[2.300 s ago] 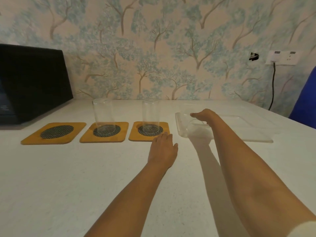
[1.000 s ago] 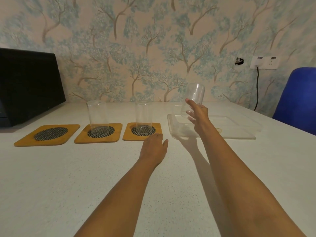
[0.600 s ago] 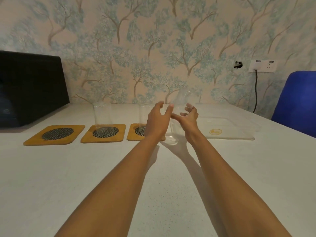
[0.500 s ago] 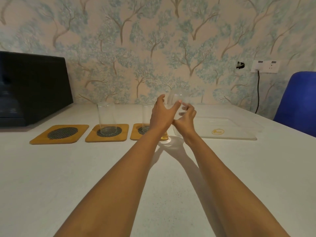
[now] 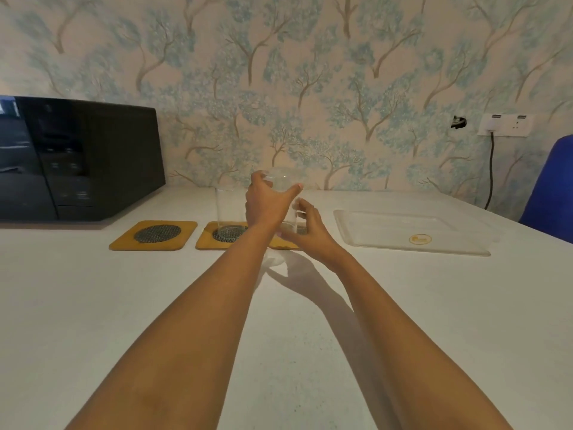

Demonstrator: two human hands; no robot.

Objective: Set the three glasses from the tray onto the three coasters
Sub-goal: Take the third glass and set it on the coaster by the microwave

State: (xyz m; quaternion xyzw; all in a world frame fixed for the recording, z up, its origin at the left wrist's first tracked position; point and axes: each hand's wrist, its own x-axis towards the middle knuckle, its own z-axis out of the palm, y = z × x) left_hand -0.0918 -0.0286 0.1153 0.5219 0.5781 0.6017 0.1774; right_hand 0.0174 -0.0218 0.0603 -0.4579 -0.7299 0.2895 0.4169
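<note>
My left hand (image 5: 266,203) is shut on a clear glass (image 5: 283,181), held in the air above the right coaster (image 5: 283,243). That coaster and whatever stands on it are mostly hidden behind my hands. Just below and right of the held glass is my right hand (image 5: 308,228), fingers apart and loosely curled, gripping nothing that I can see. A second clear glass (image 5: 228,209) stands upright on the middle coaster (image 5: 206,243). The left coaster (image 5: 124,242) is bare. The clear tray (image 5: 387,228) lies to the right with no glass in it.
A black microwave (image 5: 77,159) stands at the back left of the white table (image 5: 93,305). A blue chair (image 5: 552,187) is at the right edge. A wall socket (image 5: 504,124) with a black cable is behind the tray.
My right hand lifted the glass off the tray and carried it left. My left hand rose from the table and took it by the top. The right hand has dropped away from it.
</note>
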